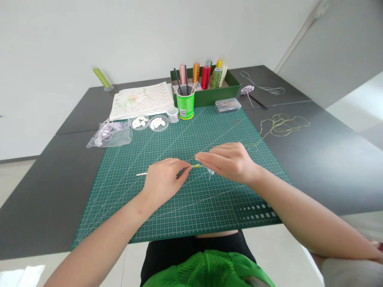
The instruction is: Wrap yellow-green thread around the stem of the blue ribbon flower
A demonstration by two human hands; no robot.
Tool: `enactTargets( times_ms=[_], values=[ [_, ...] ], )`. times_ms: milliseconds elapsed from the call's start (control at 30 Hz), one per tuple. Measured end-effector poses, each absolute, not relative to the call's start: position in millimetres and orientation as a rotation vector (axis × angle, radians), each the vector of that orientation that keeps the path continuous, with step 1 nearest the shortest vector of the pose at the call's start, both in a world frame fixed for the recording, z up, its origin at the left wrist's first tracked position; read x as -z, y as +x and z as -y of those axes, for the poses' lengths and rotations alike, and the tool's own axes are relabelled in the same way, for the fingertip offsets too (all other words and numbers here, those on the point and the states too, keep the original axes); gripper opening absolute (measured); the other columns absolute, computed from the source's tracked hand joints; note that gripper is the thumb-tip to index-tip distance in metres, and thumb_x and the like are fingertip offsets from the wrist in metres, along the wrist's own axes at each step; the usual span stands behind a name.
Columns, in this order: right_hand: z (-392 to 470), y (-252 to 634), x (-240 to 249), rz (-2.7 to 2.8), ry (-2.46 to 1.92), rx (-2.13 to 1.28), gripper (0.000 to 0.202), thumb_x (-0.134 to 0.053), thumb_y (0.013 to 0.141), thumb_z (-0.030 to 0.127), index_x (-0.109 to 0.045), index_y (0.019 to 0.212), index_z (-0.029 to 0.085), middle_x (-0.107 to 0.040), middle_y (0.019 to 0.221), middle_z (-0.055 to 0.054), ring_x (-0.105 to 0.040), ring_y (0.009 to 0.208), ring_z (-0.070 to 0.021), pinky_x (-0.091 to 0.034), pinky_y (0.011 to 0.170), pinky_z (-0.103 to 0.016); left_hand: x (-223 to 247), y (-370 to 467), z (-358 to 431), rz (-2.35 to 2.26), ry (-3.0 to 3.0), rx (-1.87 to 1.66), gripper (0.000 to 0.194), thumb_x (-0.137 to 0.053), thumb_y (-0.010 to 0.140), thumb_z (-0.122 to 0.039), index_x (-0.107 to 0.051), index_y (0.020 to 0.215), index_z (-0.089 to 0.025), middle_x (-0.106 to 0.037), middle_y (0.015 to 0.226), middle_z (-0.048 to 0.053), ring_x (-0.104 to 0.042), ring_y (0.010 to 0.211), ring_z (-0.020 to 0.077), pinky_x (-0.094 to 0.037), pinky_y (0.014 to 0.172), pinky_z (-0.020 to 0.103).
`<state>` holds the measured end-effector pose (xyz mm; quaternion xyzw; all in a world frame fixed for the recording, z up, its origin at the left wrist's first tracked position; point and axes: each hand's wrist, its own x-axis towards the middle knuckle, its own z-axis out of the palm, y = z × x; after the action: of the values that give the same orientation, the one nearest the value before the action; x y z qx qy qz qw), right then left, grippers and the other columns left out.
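Over the green cutting mat [119, 199], my left hand [164, 177] pinches a thin stem [196, 166] between thumb and forefinger. Yellow-green thread shows on the stem, and a slim white end [141, 174] sticks out past the left side of this hand. My right hand [231, 161] is just to the right, its fingers closed together above the stem. A loose yellow-green thread [263, 137] runs from behind this hand to a tangle on the dark table. Below the right fingers hangs a small pale bluish piece [211, 172], partly hidden; its kind is unclear.
Behind the mat stand a green box [206, 97] of thread spools and a green can [186, 105] with sticks. Dishes of white pieces [158, 123], a plastic bag [115, 135], papers [140, 99] and a clear case [228, 105] lie around; a purple flower [247, 90] is far right.
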<state>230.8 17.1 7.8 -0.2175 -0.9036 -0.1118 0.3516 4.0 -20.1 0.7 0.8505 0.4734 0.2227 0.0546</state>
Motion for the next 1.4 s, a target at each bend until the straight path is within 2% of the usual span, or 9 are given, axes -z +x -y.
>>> enactTargets(
  times_ms=[400, 633, 733, 833, 933, 1100, 1300, 1400],
  values=[
    [-34, 236, -1, 2.24, -0.714, 0.163, 0.022, -0.057, 0.1, 0.024, -0.074, 0.087, 0.017, -0.069, 0.062, 0.002, -0.061, 0.053, -0.0086, -0.042, 0.051, -0.021, 1, 5, 24, -1.198, 2.757, -0.748, 0.018, -0.059, 0.098, -0.025, -0.075, 0.089, -0.022, -0.079, 0.086, -0.002, -0.073, 0.077, 0.0177, -0.053, 0.062, 0.028],
    [-43, 236, 11, 2.212, -0.784, -0.096, 0.015, -0.065, 0.095, 0.023, -0.076, 0.09, 0.016, -0.078, 0.078, -0.001, -0.072, 0.068, -0.0118, -0.048, 0.06, -0.019, -1, 4, 26, -1.104, 2.759, -0.788, 0.017, -0.058, 0.099, -0.026, -0.074, 0.093, -0.021, -0.079, 0.087, -0.002, -0.073, 0.077, 0.0162, -0.052, 0.064, 0.028],
    [-46, 235, 13, 2.21, -0.851, -0.257, 0.015, -0.066, 0.093, 0.024, -0.077, 0.088, 0.016, -0.075, 0.069, 0.001, -0.064, 0.057, -0.0085, -0.042, 0.054, -0.019, -4, 5, 27, -1.091, 2.747, -0.855, 0.016, -0.059, 0.098, -0.024, -0.074, 0.094, -0.02, -0.079, 0.086, -0.002, -0.072, 0.075, 0.015, -0.051, 0.064, 0.027],
    [-47, 234, 15, 2.212, -0.905, -0.445, 0.018, -0.065, 0.094, 0.027, -0.077, 0.086, 0.014, -0.061, 0.053, 0.005, -0.048, 0.046, -0.0055, -0.033, 0.049, -0.02, -7, 6, 28, -1.094, 2.708, -0.973, 0.015, -0.061, 0.098, -0.024, -0.074, 0.094, -0.02, -0.079, 0.086, -0.002, -0.072, 0.074, 0.0136, -0.052, 0.065, 0.025],
    [-48, 233, 21, 2.235, -0.922, -0.567, 0.025, -0.062, 0.095, 0.03, -0.074, 0.081, 0.013, -0.058, 0.054, 0.004, -0.043, 0.049, -0.0062, -0.032, 0.051, -0.022, -10, 6, 29, -1.178, 2.565, -1.151, 0.013, -0.064, 0.096, -0.023, -0.075, 0.093, -0.019, -0.078, 0.082, 0.0, -0.07, 0.071, 0.0126, -0.051, 0.064, 0.024],
    [-43, 228, 27, 2.297, -0.916, -0.537, 0.03, -0.057, 0.098, 0.03, -0.072, 0.077, 0.015, -0.06, 0.057, 0.002, -0.05, 0.052, -0.0079, -0.034, 0.053, -0.022, -12, -1, 22, -1.478, 2.261, -1.283, 0.011, -0.067, 0.093, -0.023, -0.077, 0.093, -0.02, -0.076, 0.078, -0.002, -0.062, 0.058, 0.0098, -0.05, 0.058, 0.022],
    [-31, 224, 19, 2.364, -0.652, -0.38, 0.031, -0.05, 0.103, 0.03, -0.077, 0.095, 0.017, -0.077, 0.081, -0.003, -0.07, 0.069, -0.0114, -0.049, 0.061, -0.021, -9, -9, 10, -1.652, 2.079, -1.295, 0.013, -0.067, 0.092, -0.026, -0.079, 0.094, -0.021, -0.077, 0.079, -0.002, -0.062, 0.06, 0.0102, -0.051, 0.061, 0.022],
    [-26, 222, 16, 2.418, -0.594, -0.246, 0.03, -0.049, 0.104, 0.029, -0.076, 0.098, 0.016, -0.074, 0.072, -0.001, -0.068, 0.062, -0.0108, -0.046, 0.055, -0.021, -7, -9, 8, -1.669, 2.013, -1.258, 0.014, -0.068, 0.092, -0.03, -0.08, 0.093, -0.022, -0.076, 0.078, -0.003, -0.062, 0.06, 0.0103, -0.05, 0.061, 0.022]
  ],
)
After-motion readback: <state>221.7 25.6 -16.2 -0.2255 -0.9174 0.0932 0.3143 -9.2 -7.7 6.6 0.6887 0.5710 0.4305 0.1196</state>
